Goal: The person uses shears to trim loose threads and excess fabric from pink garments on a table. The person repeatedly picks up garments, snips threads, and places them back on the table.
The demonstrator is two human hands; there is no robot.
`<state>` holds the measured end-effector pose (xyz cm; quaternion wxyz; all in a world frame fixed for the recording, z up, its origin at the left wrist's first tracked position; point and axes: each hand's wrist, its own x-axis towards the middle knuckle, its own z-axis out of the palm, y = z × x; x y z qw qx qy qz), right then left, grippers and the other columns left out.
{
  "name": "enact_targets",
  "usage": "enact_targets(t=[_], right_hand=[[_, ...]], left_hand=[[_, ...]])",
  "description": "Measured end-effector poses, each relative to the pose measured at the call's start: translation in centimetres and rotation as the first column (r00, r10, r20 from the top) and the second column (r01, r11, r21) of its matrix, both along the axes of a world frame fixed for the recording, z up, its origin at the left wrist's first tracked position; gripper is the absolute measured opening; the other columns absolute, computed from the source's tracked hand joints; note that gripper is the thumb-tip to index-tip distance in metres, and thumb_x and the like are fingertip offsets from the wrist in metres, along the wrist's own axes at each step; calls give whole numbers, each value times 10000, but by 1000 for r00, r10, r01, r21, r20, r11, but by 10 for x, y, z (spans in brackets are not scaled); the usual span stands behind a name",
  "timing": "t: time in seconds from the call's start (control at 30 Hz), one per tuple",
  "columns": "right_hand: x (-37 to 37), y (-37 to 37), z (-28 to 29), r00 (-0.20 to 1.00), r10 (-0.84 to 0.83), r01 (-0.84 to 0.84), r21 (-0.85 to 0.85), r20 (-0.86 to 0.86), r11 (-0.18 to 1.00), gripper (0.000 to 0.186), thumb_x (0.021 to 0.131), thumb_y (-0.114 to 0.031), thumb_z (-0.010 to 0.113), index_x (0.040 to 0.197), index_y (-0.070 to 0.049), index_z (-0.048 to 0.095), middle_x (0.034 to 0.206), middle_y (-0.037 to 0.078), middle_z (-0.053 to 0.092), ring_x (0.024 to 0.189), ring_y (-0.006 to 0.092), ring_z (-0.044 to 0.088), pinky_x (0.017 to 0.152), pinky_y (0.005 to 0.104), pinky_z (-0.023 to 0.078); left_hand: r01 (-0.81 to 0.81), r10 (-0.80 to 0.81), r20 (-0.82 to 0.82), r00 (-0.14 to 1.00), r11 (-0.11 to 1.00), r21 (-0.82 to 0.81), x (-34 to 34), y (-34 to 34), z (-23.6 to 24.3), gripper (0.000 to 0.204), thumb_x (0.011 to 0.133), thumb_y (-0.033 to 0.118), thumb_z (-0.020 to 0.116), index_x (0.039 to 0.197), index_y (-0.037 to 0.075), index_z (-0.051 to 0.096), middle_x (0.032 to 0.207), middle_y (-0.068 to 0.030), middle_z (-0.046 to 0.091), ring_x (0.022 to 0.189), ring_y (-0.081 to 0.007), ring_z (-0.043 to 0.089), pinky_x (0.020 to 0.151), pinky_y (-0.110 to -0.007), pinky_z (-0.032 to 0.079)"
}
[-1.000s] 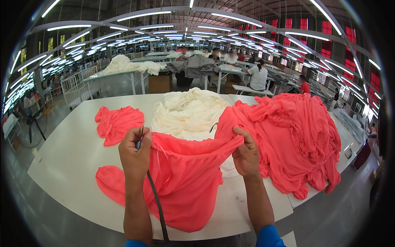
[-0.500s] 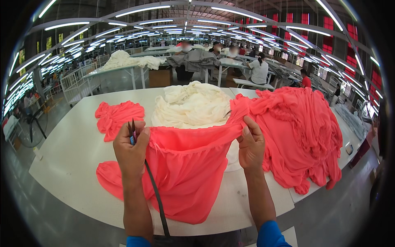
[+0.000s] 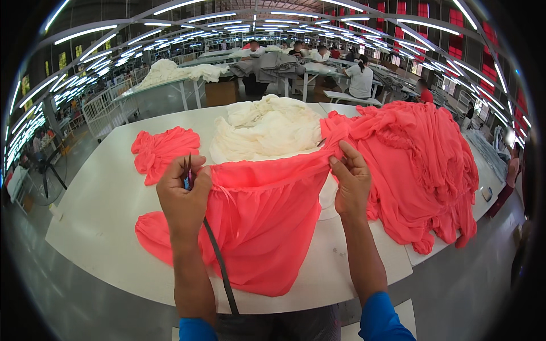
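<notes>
A coral gathered garment [image 3: 261, 238] is stretched between my hands, its gathered upper edge nearly straight and its body draped over the white table [image 3: 102, 199]. My left hand [image 3: 183, 199] is closed on the left end of that edge and also holds small thread snips [image 3: 189, 173], blades up. The right end is pinched between thumb and fingers of my right hand [image 3: 354, 184]. From beneath my left hand a dark strap [image 3: 220, 264] runs down to the table's front edge. White ties hang at the gathered seam.
Cream cloth [image 3: 267, 131] is heaped behind the garment. A big coral fabric pile [image 3: 424, 165] covers the right side; a smaller coral bundle [image 3: 165, 150] lies at the left. Beyond are worktables, a white railed cart [image 3: 108, 108] and several people seated or standing.
The garment's edge has been pulled straighter, and its sagging opening has narrowed. My right hand has shifted slightly right and up. The whole view has tilted a little.
</notes>
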<state>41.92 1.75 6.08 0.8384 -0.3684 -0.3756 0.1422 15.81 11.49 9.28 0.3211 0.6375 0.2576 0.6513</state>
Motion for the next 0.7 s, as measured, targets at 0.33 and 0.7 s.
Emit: enact_targets(t=[0.33, 0.7], right_hand=[[-7, -25, 15, 723, 314, -171, -281, 615, 944, 374, 845, -34, 683, 1209, -13, 600, 1144, 95, 646, 1004, 157, 606, 854, 295, 498], [-11, -21, -12, 199, 683, 280, -709, 703, 647, 463, 816, -226, 713, 1232, -65, 589, 1191, 123, 623, 1082, 273, 590, 901, 370, 471]], left_hand=[[-207, 200, 160, 967, 978, 24, -8, 19, -1, 37, 868, 15, 632, 903, 14, 619, 727, 27, 556, 582, -27, 449, 539, -180, 373], [-350, 353, 212, 911, 935, -53, -40, 87, -31, 104, 832, 27, 672, 911, -33, 639, 815, -13, 601, 708, -65, 520, 664, -200, 454]])
